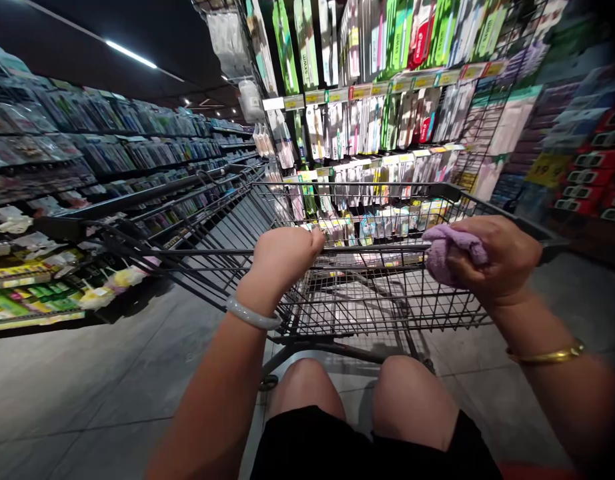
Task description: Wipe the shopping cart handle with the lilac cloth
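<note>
Looks to be wiping the cart, judging by the purple cloth bunched in the right hand at the right part of the near rail. Grips that cloth in a tight fist, with folds bulging toward the rail; seems pressed to the metal, though hard to be sure beneath the fingers. Holds the left hand closed over the same rail, well left of the cloth, apparently as a brace; cannot tell exactly how the hidden fingers wrap. Probably calls next for a firm wrap of cloth round the bar and a slide along it, clear of the bracing hand.

Rests, cart and all, on grey floor tiles with thin joints. Faces a brightly lit rack of hanging packs. Includes packed shelves on the left, blurred red boxes on the right, and, overhead, a strip light against dark ceiling.
</note>
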A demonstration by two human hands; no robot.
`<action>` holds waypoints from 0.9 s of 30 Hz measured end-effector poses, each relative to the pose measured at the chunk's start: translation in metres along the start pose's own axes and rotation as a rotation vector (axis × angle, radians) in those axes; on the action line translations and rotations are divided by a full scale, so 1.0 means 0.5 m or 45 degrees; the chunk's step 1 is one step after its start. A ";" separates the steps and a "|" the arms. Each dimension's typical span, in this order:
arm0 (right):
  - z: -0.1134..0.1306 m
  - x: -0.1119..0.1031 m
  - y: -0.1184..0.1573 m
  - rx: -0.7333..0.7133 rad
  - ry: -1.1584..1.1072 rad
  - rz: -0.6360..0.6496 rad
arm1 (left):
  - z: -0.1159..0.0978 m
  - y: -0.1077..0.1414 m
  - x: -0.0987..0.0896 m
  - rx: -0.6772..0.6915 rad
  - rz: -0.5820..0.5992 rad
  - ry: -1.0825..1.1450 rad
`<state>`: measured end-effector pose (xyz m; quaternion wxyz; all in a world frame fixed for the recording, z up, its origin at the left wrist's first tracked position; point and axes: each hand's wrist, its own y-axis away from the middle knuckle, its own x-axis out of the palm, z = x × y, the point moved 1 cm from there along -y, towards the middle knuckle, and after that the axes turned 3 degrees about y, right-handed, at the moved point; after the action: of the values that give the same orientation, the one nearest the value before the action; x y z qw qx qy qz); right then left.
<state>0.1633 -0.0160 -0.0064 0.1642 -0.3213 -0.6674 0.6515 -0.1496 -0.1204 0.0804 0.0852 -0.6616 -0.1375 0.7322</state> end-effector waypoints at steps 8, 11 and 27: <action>0.051 0.017 -0.023 -0.042 -0.035 -0.010 | 0.038 0.018 -0.011 -0.054 0.002 -0.012; 0.065 0.028 -0.029 -0.033 -0.021 0.038 | 0.060 0.026 -0.009 -0.055 0.006 -0.026; 0.154 0.078 -0.062 -0.005 -0.042 0.293 | -0.088 0.055 0.038 0.129 -0.491 0.060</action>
<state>0.0787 -0.0479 0.0085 0.0767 -0.3854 -0.6300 0.6698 -0.1063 -0.1365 0.0499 0.2605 -0.6348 -0.2226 0.6926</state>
